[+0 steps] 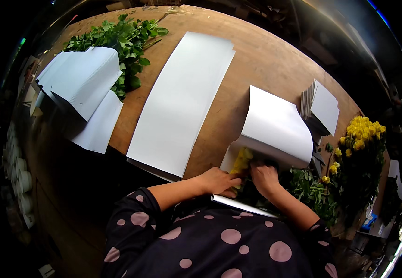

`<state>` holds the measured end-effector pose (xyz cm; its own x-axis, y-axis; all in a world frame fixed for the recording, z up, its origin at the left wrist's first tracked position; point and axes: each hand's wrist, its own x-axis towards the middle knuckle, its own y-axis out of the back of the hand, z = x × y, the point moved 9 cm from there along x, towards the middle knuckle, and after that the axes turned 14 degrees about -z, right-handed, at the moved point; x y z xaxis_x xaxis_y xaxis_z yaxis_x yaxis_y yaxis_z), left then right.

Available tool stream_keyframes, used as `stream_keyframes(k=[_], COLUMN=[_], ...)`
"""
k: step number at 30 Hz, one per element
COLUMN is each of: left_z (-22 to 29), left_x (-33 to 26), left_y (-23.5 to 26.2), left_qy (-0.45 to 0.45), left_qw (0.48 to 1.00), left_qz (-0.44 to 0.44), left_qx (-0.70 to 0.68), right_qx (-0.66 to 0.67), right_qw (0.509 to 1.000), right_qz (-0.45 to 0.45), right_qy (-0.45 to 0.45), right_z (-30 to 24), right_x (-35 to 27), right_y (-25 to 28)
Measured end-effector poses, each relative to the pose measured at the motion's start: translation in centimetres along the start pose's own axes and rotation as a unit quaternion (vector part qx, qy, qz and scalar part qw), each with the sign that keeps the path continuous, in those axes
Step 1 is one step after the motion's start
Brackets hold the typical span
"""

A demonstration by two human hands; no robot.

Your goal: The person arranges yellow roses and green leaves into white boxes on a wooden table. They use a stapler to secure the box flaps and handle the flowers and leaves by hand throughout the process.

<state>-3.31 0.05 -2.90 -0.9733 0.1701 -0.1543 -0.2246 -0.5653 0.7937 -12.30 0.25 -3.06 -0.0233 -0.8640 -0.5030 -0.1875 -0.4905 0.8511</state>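
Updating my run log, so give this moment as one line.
left hand: at bright yellow flowers; right hand: beside them; beyond hands: curled white rectangular sheet; surface: brown wooden table

The flowers at the near edge of the brown bench are yellow, like the blooms by its right edge; green leaves; white sheets; black top, pink spots.

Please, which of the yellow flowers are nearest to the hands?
The small yellow group between the left hand and right hand; the larger yellow bunch lies apart, farther right.
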Motion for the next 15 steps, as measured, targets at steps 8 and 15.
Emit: stream_keyframes(k=[8,15], left_z=[-0.1,-0.3], left_x=[-0.1,0.0], left_y=[-0.1,1.2], left_qy=[-0.01,0.01], left_qw=[0.999,1.0], left_qz=[0.027,0.004], left_qx=[0.022,-0.027], right_qx=[0.013,0.023], right_qw=[0.998,1.0], right_qz=[0.054,0.009], right_qy=[0.03,0.017], right_z=[0.1,0.2], right_x=[0.1,0.2], right_y=[-0.9,-0.4])
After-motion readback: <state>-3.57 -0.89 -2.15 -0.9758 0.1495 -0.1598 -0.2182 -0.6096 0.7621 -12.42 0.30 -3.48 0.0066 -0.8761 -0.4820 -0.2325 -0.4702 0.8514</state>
